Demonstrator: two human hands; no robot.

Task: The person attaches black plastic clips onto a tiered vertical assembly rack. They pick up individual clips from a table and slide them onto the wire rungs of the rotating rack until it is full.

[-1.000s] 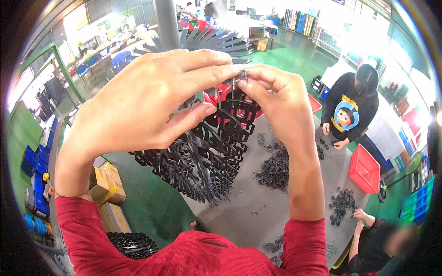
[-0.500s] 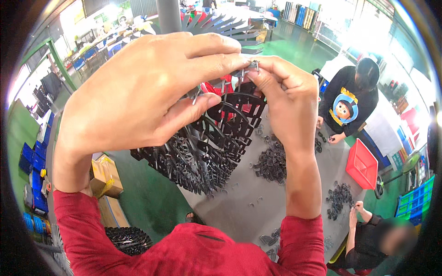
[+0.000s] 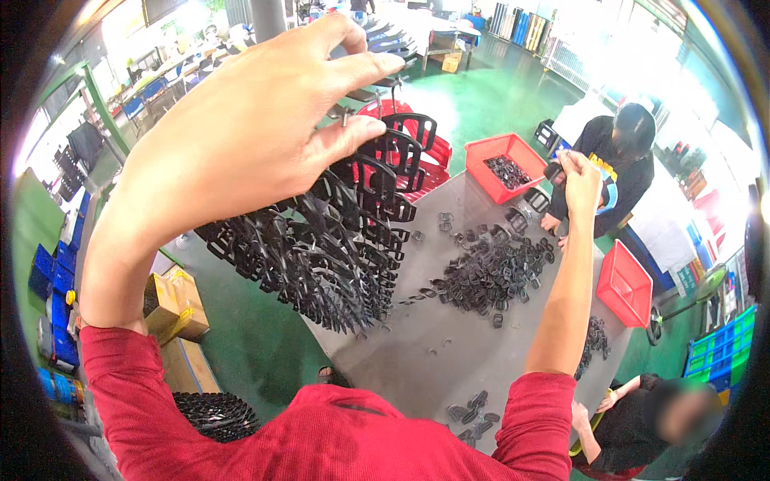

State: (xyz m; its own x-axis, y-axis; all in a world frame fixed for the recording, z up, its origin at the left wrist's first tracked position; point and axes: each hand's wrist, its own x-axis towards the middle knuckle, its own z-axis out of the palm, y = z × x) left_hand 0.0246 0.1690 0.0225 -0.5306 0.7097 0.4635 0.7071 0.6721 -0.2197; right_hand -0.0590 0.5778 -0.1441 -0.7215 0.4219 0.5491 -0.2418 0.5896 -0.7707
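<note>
My left hand (image 3: 233, 136) is raised at the upper left, its thumb and fingers spread beside a hanging rack. Thin metal hooks show between thumb and fingertips. Below hangs a dense cluster of black slotted buckles (image 3: 321, 240); the thumb tip is close to the topmost one, and whether it touches cannot be made out. Out to the right, my right hand (image 3: 583, 188) pinches a small black piece (image 3: 553, 171), which looks like a buckle. Loose black buckles (image 3: 489, 272) lie heaped on the grey table (image 3: 385, 361) between my arms.
A red basket (image 3: 501, 160) with black parts stands at the table's far edge, another red basket (image 3: 624, 284) at its right. One co-worker (image 3: 622, 160) is at the far right, another (image 3: 642, 425) at the near right. Cardboard boxes (image 3: 184, 305) stand left on the green floor.
My right hand has moved from the hooks beside my left hand out to the right, and now has a black piece in its fingers. My left hand's fingers have spread apart.
</note>
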